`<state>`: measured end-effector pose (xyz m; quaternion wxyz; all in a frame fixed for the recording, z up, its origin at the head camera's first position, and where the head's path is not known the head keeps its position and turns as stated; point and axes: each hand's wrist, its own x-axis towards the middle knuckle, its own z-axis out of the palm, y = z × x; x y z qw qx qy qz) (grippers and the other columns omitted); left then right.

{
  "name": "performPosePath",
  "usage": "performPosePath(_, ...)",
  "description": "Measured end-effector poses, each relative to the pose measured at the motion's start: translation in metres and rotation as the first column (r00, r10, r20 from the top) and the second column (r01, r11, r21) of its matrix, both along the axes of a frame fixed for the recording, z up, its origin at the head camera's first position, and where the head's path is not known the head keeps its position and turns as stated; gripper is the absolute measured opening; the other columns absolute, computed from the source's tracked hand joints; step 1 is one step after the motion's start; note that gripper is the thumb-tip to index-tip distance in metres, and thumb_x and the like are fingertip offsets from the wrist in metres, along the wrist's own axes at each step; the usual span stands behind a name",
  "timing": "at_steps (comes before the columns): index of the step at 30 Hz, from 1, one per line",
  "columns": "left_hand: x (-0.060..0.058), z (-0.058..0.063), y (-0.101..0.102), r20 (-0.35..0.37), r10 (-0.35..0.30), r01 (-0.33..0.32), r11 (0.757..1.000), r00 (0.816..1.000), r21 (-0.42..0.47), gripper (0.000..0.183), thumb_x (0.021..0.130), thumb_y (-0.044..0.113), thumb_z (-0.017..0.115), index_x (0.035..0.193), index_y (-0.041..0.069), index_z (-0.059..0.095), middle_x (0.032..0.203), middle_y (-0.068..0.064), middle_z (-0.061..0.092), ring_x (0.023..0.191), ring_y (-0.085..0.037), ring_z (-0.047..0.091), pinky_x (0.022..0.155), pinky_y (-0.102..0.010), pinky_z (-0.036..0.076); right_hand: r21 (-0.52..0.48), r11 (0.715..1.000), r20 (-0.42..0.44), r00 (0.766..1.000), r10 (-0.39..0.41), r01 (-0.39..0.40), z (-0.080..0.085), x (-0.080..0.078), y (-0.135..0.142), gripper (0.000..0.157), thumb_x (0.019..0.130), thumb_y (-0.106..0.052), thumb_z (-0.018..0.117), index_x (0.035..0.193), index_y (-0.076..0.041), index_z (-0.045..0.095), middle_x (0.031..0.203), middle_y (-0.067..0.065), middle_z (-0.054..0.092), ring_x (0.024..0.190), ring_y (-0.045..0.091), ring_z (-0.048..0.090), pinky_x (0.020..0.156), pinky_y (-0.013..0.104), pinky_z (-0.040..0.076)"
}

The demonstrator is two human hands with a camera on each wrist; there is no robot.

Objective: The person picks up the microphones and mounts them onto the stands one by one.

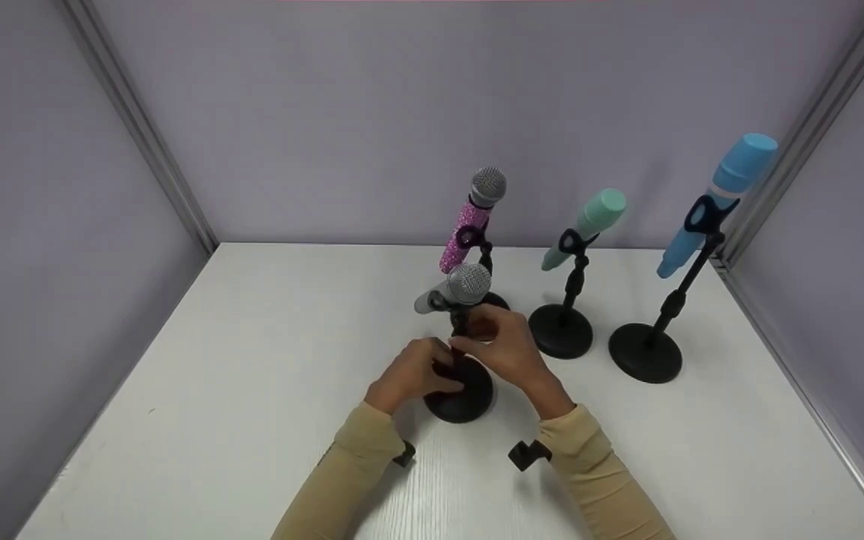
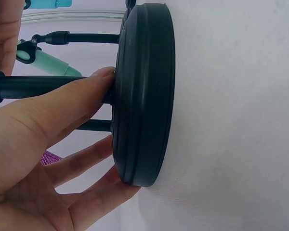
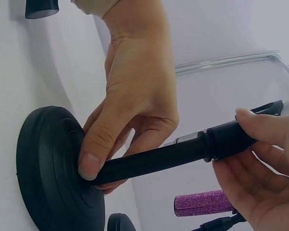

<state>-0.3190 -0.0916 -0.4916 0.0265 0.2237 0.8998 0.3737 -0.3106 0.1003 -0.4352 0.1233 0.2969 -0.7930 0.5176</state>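
A silver-headed microphone [image 1: 469,283] with a pale handle sits tilted in the clip of a black microphone stand [image 1: 466,403], nearest to the person. My left hand [image 1: 413,373] holds this stand low down. In the left wrist view its thumb [image 2: 94,89] presses the top of the round base [image 2: 147,96] beside the pole, and other fingers reach the base's edge. Higher up, my right hand [image 1: 508,346] grips the thick collar [image 3: 226,140] of the pole between thumb and fingers, just below the clip. The base stands on the white table.
Behind it stands a pink glittery microphone [image 1: 468,229] on its own stand. To the right are a mint-green microphone [image 1: 597,214] and a taller-standing blue microphone [image 1: 739,169], each clipped to a black stand. Grey-white panels enclose the white table [image 1: 214,420].
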Motion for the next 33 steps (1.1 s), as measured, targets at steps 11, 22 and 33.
performPosePath(11,-0.0001,0.0001,0.0007,0.004,0.016,-0.016,1.000,1.000,-0.004,0.025,0.080,0.015,0.089,0.099,0.001,0.081,0.106,-0.010,0.075,0.103,-0.024,0.068,0.094,-0.042,0.057,0.041,0.998,0.060,0.998,0.035,-0.038,0.0038,0.0026,0.0007,0.018,0.092,0.000,0.074,0.110,-0.001,0.071,0.102,0.015,0.075,0.096,0.029,0.074,0.087,0.036,0.062)
performPosePath(22,-0.0018,-0.0033,0.0003,0.013,0.027,-0.027,1.000,1.000,0.014,0.024,0.079,0.015,0.090,0.097,0.002,0.081,0.104,-0.009,0.074,0.102,-0.023,0.067,0.094,-0.043,0.056,0.054,0.994,0.098,0.991,0.088,-0.093,0.0050,0.0012,0.0024,0.021,0.096,-0.003,0.070,0.116,-0.001,0.070,0.109,0.017,0.074,0.103,0.029,0.073,0.092,0.038,0.060)
performPosePath(33,0.0017,0.0002,0.0000,0.011,0.016,-0.016,1.000,1.000,0.016,0.026,0.081,0.016,0.089,0.099,0.000,0.080,0.107,-0.010,0.074,0.104,-0.024,0.067,0.093,-0.042,0.056,0.015,0.999,-0.009,0.999,-0.046,0.046,0.0006,0.0029,-0.0034,0.031,0.082,-0.020,0.088,0.102,-0.003,0.071,0.094,0.011,0.076,0.085,0.023,0.076,0.077,0.035,0.064)
